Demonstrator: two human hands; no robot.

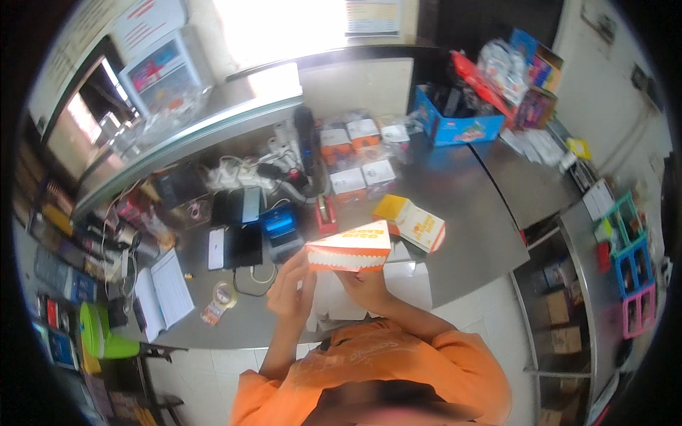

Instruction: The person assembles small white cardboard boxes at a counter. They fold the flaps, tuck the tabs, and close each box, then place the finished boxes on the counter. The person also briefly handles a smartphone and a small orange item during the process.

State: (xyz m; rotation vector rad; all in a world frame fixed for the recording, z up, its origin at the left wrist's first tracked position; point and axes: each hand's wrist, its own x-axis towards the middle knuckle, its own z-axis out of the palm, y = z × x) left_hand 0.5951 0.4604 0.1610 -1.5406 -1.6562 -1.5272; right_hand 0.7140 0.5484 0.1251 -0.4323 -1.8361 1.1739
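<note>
Between my hands is a small orange and white cardboard box [349, 250] with a row of white tooth shapes along its near side. My left hand [290, 285] is closed at the box's left end. My right hand [364, 287] grips it from below on the right, its fingertips partly hidden by the box. Just beyond, to the right, lies a similar box [419, 226] in white, yellow and orange. White sheets [412, 280] lie under and beside my right forearm.
The grey table [469, 245] bears a red tape dispenser [325, 215], a blue card-terminal-like device [282, 228], phones [216, 248], an open notebook [165, 295] and a tape roll [225, 294]. Wrapped boxes [348, 181] and a filled blue carton [465, 132] stand at the back.
</note>
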